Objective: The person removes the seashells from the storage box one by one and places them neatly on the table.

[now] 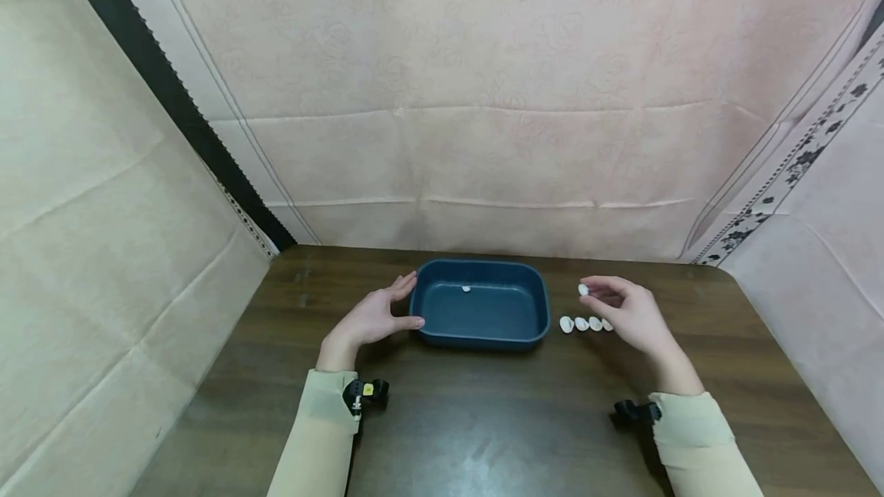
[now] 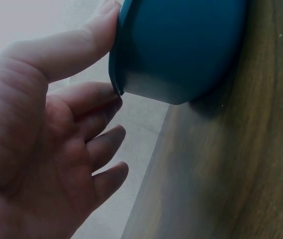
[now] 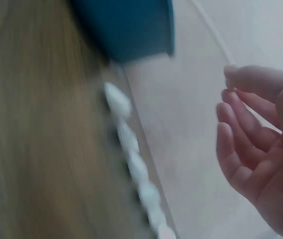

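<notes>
A blue rectangular basin (image 1: 479,342) stands on the table with one small white shell (image 1: 466,288) inside. At its left end my left hand (image 1: 373,318) touches the rim, thumb at the near side and fingers spread along the outer wall. The left wrist view shows the thumb and index fingertip right at the rim of the basin (image 2: 181,50). To the right of the basin, my right hand (image 1: 630,317) pinches a white shell (image 1: 583,290) between thumb and fingertips, raised above the table. Below it lies a row of several white shells (image 1: 582,324), partly covered by the hand.
The brown wooden table (image 1: 476,420) ends just behind the basin. A pale cloth (image 1: 497,152) hangs at the back, with more cloth (image 1: 110,251) along the left and right sides. The shell row (image 3: 137,169) looks blurred in the right wrist view.
</notes>
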### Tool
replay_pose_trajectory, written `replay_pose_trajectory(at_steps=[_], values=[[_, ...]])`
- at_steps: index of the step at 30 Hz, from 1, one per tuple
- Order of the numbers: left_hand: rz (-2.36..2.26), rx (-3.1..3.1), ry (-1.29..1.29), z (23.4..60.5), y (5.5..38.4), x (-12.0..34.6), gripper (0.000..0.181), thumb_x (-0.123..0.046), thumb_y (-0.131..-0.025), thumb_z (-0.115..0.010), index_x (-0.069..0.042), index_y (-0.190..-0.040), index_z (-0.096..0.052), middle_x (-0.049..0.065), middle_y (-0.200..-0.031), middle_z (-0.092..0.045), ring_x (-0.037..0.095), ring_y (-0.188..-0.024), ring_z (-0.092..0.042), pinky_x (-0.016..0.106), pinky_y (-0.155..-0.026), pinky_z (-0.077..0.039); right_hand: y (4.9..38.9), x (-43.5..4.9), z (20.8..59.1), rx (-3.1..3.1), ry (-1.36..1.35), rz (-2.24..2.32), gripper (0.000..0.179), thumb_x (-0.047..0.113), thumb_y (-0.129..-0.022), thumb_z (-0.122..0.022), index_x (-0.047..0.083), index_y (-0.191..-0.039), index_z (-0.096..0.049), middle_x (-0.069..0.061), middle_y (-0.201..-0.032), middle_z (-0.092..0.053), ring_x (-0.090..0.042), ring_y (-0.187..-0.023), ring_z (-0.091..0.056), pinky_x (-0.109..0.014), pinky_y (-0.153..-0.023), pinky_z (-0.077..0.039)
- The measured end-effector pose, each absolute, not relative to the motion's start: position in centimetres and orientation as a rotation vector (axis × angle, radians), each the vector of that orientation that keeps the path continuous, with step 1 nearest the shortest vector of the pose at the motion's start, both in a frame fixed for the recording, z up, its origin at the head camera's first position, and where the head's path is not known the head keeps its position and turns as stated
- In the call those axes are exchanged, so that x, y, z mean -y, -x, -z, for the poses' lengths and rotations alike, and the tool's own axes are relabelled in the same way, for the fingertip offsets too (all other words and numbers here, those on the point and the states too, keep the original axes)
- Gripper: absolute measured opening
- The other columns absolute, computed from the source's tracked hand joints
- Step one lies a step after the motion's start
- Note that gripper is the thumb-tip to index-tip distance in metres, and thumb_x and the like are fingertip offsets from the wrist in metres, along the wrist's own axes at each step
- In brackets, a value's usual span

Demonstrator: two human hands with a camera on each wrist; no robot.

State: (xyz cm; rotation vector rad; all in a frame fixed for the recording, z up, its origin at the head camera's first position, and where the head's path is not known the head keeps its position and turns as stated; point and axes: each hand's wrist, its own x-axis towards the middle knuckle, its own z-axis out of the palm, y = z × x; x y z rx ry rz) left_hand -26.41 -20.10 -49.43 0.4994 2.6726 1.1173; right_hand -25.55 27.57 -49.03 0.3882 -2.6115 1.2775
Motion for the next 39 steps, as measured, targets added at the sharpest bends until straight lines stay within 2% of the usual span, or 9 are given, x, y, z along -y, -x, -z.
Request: replay_pose_trajectory(at_steps=[8,14,20,25,31,39], values=[[-1.124,-2.669,-0.493,49.4,26.2,20.2,0.090,-0.034,-0.098,-0.081,-0.016,-0.170,-0.031,0.005,-0.177,-0.023,0.029,-0.164,-0.015,0.062,-0.125,-0.026,24.4,-33.8,49.5,2.756,-0.228,-1.280,0.043,0.027,-0.104,-0.075,0.000,-0.136,-0.070,-0.020,-0.122,-0.075,0.004,-0.095,-0.068,-0.023,-0.073,-0.058],[-1.115,-2.673,-0.488,49.4,26.3,20.3,0.089,-0.034,-0.098,-0.081,-0.016,-0.169,-0.032,0.001,-0.176,-0.023,0.027,-0.164,-0.015,0.062,-0.126,-0.026,24.3,-36.8,50.8,2.829,-0.114,-1.229,0.045,0.031,-0.105,-0.073,0.000,-0.137,-0.069,-0.022,-0.127,-0.073,0.012,-0.096,-0.061,-0.017,-0.076,-0.054],[-1.118,-2.672,-0.487,49.4,26.3,20.3,0.089,-0.034,-0.098,-0.081,-0.015,-0.169,-0.033,0.001,-0.176,-0.023,0.027,-0.164,-0.014,0.061,-0.126,-0.025,24.0,-38.5,51.8,2.868,-0.052,-1.225,0.046,0.031,-0.105,-0.072,-0.003,-0.136,-0.069,-0.024,-0.128,-0.073,0.013,-0.094,-0.059,-0.014,-0.075,-0.052],[-1.116,-2.675,-0.489,49.4,26.4,20.2,0.088,-0.034,-0.098,-0.081,-0.014,-0.169,-0.033,0.001,-0.176,-0.024,0.028,-0.164,-0.014,0.061,-0.126,-0.024,23.9,-39.2,52.2,2.923,-0.026,-1.190,0.046,0.031,-0.105,-0.072,-0.004,-0.135,-0.069,-0.025,-0.128,-0.072,0.007,-0.096,-0.061,-0.017,-0.076,-0.051],[-1.119,-2.676,-0.490,49.4,26.4,20.0,0.088,-0.033,-0.097,-0.082,-0.013,-0.168,-0.034,0.000,-0.176,-0.024,0.027,-0.164,-0.014,0.061,-0.127,-0.022,24.1,-39.3,52.5,2.973,0.013,-1.134,0.045,0.030,-0.105,-0.073,-0.004,-0.134,-0.071,-0.025,-0.127,-0.073,-0.015,-0.104,-0.068,-0.033,-0.084,-0.052],[-1.123,-2.672,-0.494,49.5,26.5,19.9,0.088,-0.033,-0.098,-0.082,-0.014,-0.169,-0.034,0.001,-0.176,-0.024,0.028,-0.164,-0.014,0.061,-0.127,-0.023,24.1,-39.2,52.7,2.988,0.030,-1.102,0.041,0.024,-0.103,-0.076,-0.004,-0.132,-0.072,-0.018,-0.116,-0.078,-0.010,-0.097,-0.070,-0.044,-0.089,-0.056]])
